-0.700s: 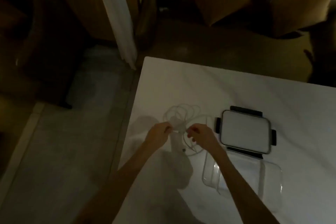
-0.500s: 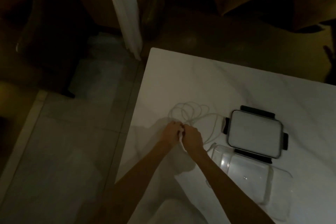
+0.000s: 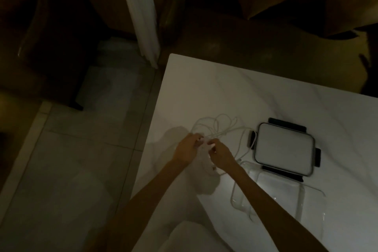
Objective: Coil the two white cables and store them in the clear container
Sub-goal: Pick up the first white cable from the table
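A loose tangle of white cable (image 3: 219, 127) lies on the white table (image 3: 225, 88) near its left edge. My left hand (image 3: 188, 149) and my right hand (image 3: 219, 154) meet just below the tangle, both pinching cable between the fingertips. One strand (image 3: 244, 145) runs right toward the lid, and a short end with a plug (image 3: 212, 168) hangs under my right wrist. The clear container (image 3: 311, 200) stands open to the right, partly hidden by my right forearm. I cannot separate the two cables in the dim light.
The container's lid (image 3: 284, 149), white with black clips, lies flat just beyond the container. The table's left edge (image 3: 155, 129) drops to a tiled floor. A white curtain (image 3: 141, 12) hangs at the far left corner; dark furniture and cushions fill the background.
My hands, a little apart at first, have come together on the cable. The view has shifted, so the table sits further right in the frame.
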A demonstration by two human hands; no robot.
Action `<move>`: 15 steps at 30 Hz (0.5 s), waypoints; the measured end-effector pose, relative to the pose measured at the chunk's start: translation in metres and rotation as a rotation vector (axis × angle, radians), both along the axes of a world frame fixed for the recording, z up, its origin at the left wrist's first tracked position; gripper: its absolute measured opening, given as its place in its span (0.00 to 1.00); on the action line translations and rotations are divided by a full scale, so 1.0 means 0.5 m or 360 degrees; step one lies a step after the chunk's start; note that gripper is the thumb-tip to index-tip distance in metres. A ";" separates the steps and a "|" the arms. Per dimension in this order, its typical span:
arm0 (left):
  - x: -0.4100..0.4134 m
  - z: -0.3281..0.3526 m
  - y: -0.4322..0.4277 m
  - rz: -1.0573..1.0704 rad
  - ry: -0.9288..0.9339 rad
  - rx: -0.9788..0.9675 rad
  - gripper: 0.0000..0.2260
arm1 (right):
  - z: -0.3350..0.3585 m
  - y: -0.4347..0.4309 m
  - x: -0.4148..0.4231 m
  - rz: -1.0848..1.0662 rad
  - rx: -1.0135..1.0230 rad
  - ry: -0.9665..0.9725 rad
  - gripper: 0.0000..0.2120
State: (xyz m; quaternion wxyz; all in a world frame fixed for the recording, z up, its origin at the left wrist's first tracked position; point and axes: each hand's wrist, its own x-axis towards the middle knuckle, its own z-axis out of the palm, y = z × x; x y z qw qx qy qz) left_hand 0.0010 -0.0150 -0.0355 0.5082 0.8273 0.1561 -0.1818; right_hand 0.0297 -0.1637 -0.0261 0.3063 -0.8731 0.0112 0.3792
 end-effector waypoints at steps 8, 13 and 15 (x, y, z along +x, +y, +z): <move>-0.005 0.261 0.021 0.0158 0.0030 -0.0654 0.14 | 0.105 -0.004 -0.023 0.0339 0.0373 -0.0612 0.16; -0.012 0.426 0.042 0.0175 0.0005 -0.0799 0.06 | 0.237 0.019 -0.028 0.0247 0.0588 -0.0550 0.06; -0.021 0.485 0.060 0.0213 0.0090 -0.0754 0.07 | 0.287 0.020 -0.014 0.0226 0.0656 -0.0571 0.09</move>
